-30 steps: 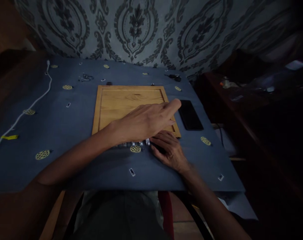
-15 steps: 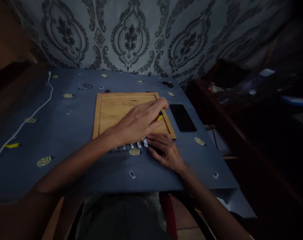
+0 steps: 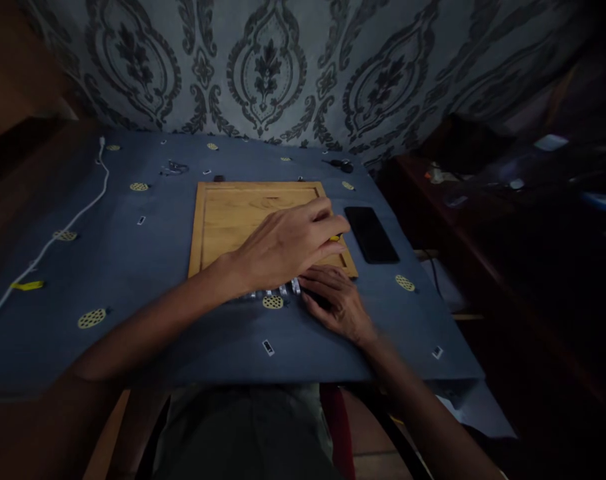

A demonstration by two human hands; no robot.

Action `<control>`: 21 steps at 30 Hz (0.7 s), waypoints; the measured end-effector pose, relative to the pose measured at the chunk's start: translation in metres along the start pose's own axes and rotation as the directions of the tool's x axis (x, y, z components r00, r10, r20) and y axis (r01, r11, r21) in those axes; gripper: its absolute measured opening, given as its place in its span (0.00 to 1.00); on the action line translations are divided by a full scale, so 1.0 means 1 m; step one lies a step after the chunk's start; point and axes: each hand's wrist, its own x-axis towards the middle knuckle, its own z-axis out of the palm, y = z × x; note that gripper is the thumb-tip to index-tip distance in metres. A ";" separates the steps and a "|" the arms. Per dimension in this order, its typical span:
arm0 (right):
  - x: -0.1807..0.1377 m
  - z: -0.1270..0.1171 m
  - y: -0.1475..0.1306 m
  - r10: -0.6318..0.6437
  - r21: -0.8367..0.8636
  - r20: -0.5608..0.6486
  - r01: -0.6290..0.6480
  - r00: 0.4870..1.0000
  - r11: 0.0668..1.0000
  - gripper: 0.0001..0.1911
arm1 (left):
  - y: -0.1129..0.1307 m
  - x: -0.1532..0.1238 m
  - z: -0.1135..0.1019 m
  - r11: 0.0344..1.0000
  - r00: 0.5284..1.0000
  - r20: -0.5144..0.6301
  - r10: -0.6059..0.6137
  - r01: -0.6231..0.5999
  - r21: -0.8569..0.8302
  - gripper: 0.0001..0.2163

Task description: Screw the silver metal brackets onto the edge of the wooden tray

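Note:
My left hand is above the right half of a wooden board, its fingers closed around a small yellow-and-black object. Most of that object is hidden by the fingers, so its kind cannot be made out. At the board's front right corner lies my right hand, fingers stretched forward and thumb apart. Its fingertips are beside the rightmost of several small silvery strips along the board's front edge; whether they touch it is unclear. My left wrist and forearm cover part of the row.
A black phone lies right of the board. Behind it are a dark keylike item and a thin coiled wire. A white cable with a yellow tag runs down the left of the blue patterned tablecloth.
My left hand has shifted slightly right and turned, so less of the yellow-and-black object shows. My right hand stays at the board's corner. The whole view has moved a little.

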 end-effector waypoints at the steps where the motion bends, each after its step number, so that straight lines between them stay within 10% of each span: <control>1: 0.000 0.000 0.000 0.001 0.003 0.001 -0.001 1.000 1.000 0.16 | 0.000 0.000 0.000 1.000 1.000 -0.012 0.002 -0.002 -0.005 0.09; 21: 0.001 0.000 -0.001 -0.017 -0.029 -0.012 0.016 1.000 0.999 0.14 | -0.002 -0.001 -0.002 0.999 0.999 -0.046 0.006 -0.008 -0.036 0.05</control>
